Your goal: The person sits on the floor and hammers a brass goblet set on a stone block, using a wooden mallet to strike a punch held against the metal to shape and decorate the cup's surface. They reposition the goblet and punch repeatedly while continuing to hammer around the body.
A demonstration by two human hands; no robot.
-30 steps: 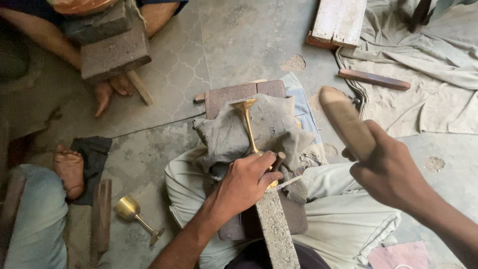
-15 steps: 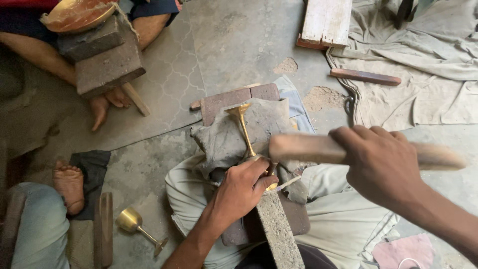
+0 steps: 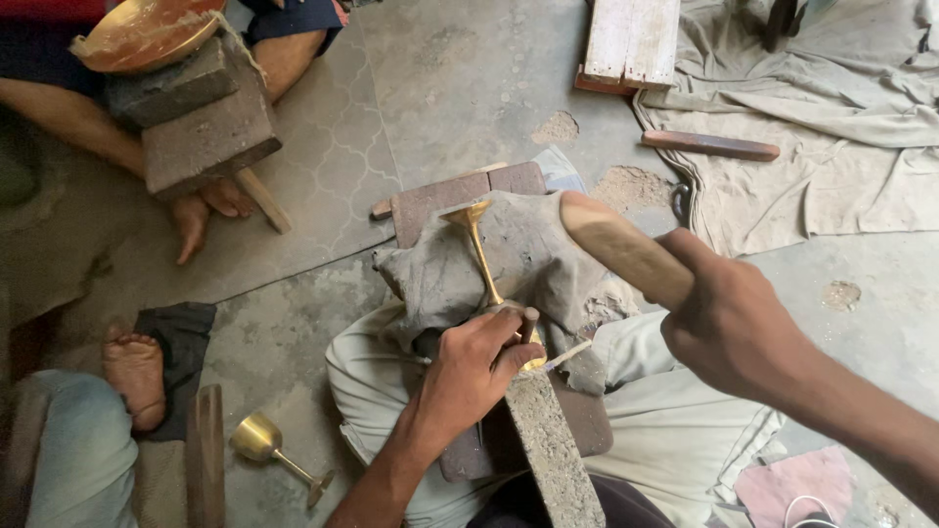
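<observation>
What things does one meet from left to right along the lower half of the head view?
Bare foot → brass goblet lying on the floor → left hand on a brass piece → right hand holding a wooden mallet.

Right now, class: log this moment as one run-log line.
left hand: holds brass goblet on cloth-covered block | right hand: grips wooden mallet, raised

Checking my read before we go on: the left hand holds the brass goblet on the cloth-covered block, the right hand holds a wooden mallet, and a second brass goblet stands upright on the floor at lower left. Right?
Not quite. In the head view the second brass goblet lies on its side on the floor, not upright. The rest holds: the left hand holds the brass goblet on the cloth-covered block, and the right hand holds the wooden mallet.
</observation>
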